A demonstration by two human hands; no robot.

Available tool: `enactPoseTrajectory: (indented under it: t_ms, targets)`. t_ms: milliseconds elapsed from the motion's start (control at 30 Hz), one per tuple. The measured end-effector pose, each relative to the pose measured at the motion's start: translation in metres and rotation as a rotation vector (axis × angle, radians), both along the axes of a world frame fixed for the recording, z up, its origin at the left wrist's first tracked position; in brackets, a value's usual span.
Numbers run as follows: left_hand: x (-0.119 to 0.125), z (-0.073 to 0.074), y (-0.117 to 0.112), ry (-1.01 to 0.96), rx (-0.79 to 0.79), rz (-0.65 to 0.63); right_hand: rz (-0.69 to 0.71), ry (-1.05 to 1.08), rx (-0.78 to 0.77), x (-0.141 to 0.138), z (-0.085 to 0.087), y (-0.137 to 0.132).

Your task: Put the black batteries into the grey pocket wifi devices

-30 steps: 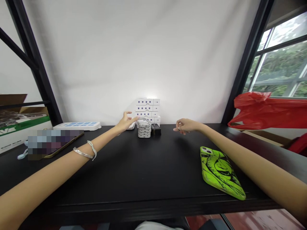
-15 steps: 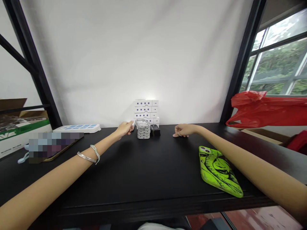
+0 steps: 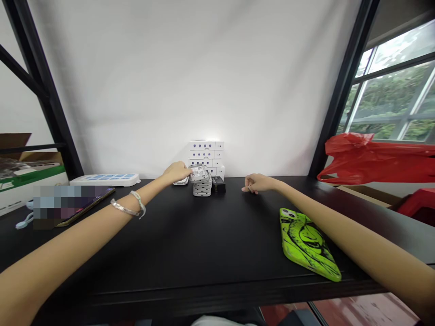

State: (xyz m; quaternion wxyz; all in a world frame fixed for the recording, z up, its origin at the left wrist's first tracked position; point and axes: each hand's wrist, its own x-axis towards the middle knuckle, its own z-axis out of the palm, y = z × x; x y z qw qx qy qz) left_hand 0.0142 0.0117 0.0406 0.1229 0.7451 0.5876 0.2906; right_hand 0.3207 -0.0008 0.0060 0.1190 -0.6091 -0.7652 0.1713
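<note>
Fingers of my left hand [image 3: 177,172] are closed on the left edge of a flat white-and-grey piece with rounded corners [image 3: 199,173]. That piece is tilted on top of a stack of similar pieces [image 3: 202,189], whose front edges each show a small slot. Partly under my left hand, another flat white piece [image 3: 181,182] lies on the table. My right hand [image 3: 256,182] rests on the black tabletop [image 3: 210,244], to the right of the stack. Its fingers are loosely curled with the thumb apart, and nothing shows in them.
White boxes [image 3: 204,154] stand piled against the wall, with a small black box [image 3: 218,184] beside the stack. A green patterned phone case [image 3: 307,244] lies near my right forearm. At left are a white-and-blue tray [image 3: 105,179] and a dark phone [image 3: 90,206]; at right, a red bag [image 3: 377,158].
My left hand has moved right, from beside the stack onto its top piece, which is now tilted. The flat white piece that hand was at lies on the table. My right hand has barely moved.
</note>
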Motion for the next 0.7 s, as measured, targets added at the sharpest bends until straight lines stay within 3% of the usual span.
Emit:
enactPoseTrajectory:
  t_ms: [133,367,467,600,700]
  targets:
    - [-0.002,0.001,-0.037,0.097,0.025,-0.069,-0.025,0.158,0.073,-0.021,0.003,0.009]
    - [0.023,-0.042,-0.091,0.239,-0.077,-0.191,-0.063,0.356,-0.153,-0.070,0.003,0.031]
    - [0.028,-0.051,-0.100,0.272,-0.073,-0.198,-0.100,0.441,-0.238,-0.069,0.002,0.031]
    - [0.019,-0.046,-0.100,0.245,-0.094,-0.218,-0.103,0.557,-0.323,-0.050,0.006,0.017]
    - [0.005,-0.039,-0.094,0.124,-0.202,-0.376,-0.018,0.747,-0.387,-0.039,0.014,-0.005]
